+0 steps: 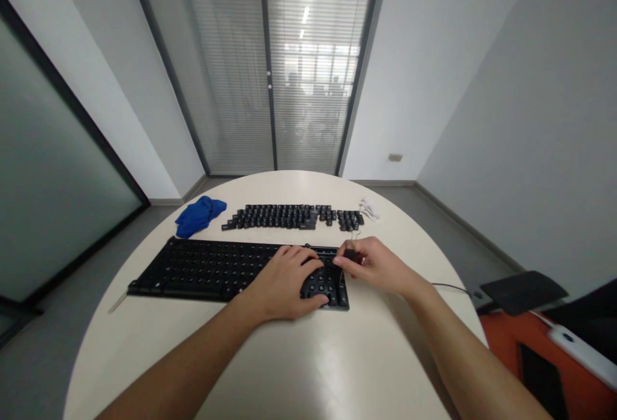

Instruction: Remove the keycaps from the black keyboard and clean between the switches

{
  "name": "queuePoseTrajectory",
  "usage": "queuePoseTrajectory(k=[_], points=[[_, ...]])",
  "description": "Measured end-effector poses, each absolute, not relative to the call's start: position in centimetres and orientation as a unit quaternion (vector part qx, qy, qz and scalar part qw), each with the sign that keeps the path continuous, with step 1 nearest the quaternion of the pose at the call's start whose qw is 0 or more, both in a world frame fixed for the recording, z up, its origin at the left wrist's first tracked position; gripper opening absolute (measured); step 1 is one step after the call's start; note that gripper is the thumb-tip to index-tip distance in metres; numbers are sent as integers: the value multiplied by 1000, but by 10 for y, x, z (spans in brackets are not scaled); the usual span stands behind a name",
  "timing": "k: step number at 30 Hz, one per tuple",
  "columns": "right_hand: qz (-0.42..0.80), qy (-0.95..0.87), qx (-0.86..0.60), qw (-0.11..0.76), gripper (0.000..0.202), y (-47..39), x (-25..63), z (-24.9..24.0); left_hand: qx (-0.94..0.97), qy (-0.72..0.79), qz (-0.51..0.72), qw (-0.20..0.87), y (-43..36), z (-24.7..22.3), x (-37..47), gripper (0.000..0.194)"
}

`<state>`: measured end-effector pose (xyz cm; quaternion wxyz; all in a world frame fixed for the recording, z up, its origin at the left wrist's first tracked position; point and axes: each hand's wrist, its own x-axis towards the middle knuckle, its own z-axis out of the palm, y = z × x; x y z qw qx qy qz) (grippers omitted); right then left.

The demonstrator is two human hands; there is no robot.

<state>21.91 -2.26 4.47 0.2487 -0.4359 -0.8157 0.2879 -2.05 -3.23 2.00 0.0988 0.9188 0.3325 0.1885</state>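
A black keyboard (202, 271) lies on the table with most of its keycaps off, rows of bare switches showing. My left hand (289, 282) rests on its right part, fingers spread flat, thumb near the lower edge. Over the number pad's right edge, my right hand (369, 264) pinches a small black tool (353, 255) with thin wires, which looks like a keycap puller. Its lower end is partly hidden by my fingers. A few keycaps (342, 296) still sit at the keyboard's lower right corner. Behind the keyboard, loose black keycaps (274, 216) are laid out in keyboard order.
A crumpled blue cloth (198, 216) lies at the table's back left, and a white crumpled piece (369, 208) at the back right. A pale thin stick (118, 302) is left of the keyboard. A black cable (450, 286) crosses the right edge towards an orange seat (506, 336).
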Motion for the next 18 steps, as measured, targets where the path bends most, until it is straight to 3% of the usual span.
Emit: queuePoseTrajectory(k=[12,18], points=[[340,-789,-452,241,53,-19,220,43,921,319,191,115,-29,16,-23,59],[353,-769,-457,276,42,-19,219,39,923,317,189,112,-29,16,-22,58]])
